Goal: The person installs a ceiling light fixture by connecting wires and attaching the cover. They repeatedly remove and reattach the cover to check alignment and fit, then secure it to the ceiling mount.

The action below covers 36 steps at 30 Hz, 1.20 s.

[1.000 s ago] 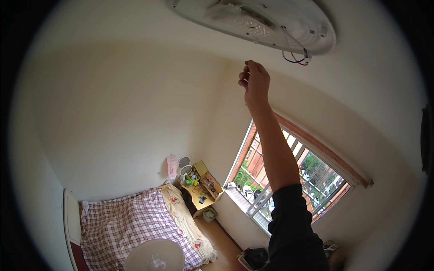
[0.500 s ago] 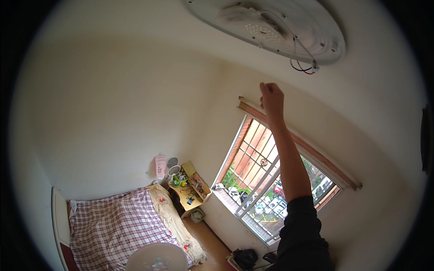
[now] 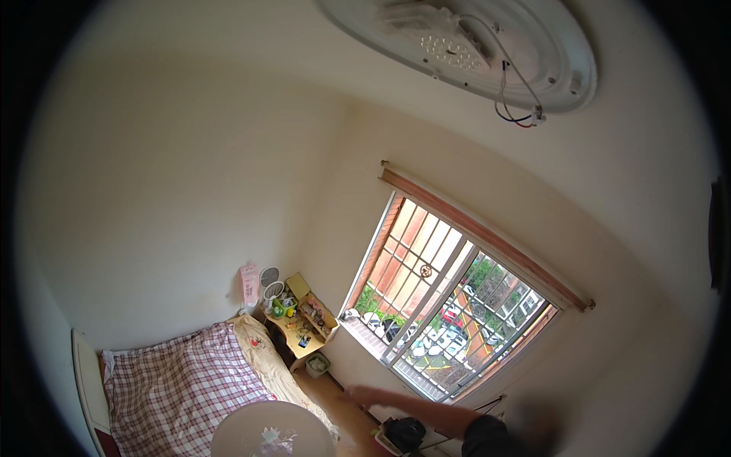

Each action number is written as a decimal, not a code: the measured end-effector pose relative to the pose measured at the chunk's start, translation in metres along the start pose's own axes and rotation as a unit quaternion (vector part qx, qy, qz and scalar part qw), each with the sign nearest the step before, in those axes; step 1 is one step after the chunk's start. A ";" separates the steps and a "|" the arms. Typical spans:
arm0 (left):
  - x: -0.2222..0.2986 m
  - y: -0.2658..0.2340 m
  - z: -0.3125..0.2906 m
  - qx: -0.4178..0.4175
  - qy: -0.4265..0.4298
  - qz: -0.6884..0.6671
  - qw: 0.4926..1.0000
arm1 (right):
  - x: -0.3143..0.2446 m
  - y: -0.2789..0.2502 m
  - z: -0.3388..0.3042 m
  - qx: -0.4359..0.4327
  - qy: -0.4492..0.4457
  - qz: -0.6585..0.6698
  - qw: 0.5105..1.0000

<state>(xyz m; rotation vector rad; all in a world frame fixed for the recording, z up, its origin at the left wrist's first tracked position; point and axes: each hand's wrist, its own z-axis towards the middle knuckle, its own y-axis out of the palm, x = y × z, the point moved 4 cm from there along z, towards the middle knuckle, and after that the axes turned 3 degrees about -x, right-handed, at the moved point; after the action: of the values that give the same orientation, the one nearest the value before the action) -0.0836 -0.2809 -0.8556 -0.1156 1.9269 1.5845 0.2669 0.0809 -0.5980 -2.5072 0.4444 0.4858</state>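
Observation:
My right hand (image 3: 370, 396) is low in the view, blurred by motion. Its forearm comes in from the lower right out of a dark sleeve, and the fingers point left, toward a round, pale disc-shaped cover (image 3: 251, 430) with a flower pattern. The hand seems apart from the cover. Whether the fingers hold anything does not show. At the top, an oval white ceiling lamp base (image 3: 525, 65) has its inside exposed, with a perforated panel (image 3: 449, 52) and a loose wire connector (image 3: 538, 116) hanging from its edge. My left hand is out of view.
Below left stands a bed (image 3: 175, 381) with a checked cover. A small desk (image 3: 297, 331) holding assorted items is in the corner, beside a waste bin (image 3: 317, 365). A barred sliding window (image 3: 426, 282) is in the right wall. A black bag (image 3: 403, 434) and a blurred dark shape (image 3: 541, 423) are at the bottom.
My right hand, raised as a fist beneath the lamp base before, has dropped far down and left toward the pale cover. The view has shifted slightly, so the room sits further left.

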 end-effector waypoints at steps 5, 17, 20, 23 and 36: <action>-0.032 0.014 0.023 -0.003 -0.045 0.087 0.995 | 0.011 0.108 -0.017 -0.179 -0.028 0.301 0.936; -0.047 0.093 0.050 0.243 0.191 0.353 0.883 | -0.012 -0.098 -0.090 0.484 -0.108 0.030 0.868; -0.048 0.094 0.049 0.242 0.187 0.360 0.881 | -0.088 -0.194 -0.185 0.645 -0.249 0.062 0.719; -0.050 0.100 0.049 0.245 0.183 0.368 0.878 | -0.170 -0.247 -0.289 0.768 -0.368 0.031 0.524; -0.077 0.115 0.045 0.246 0.185 0.394 0.866 | -0.308 -0.333 -0.417 0.787 -0.529 0.092 0.303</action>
<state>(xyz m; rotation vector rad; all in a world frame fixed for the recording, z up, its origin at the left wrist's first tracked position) -0.0547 -0.2331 -0.7211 0.7228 2.8568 1.5235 0.2334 0.1759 0.0095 0.0886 0.2793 0.9200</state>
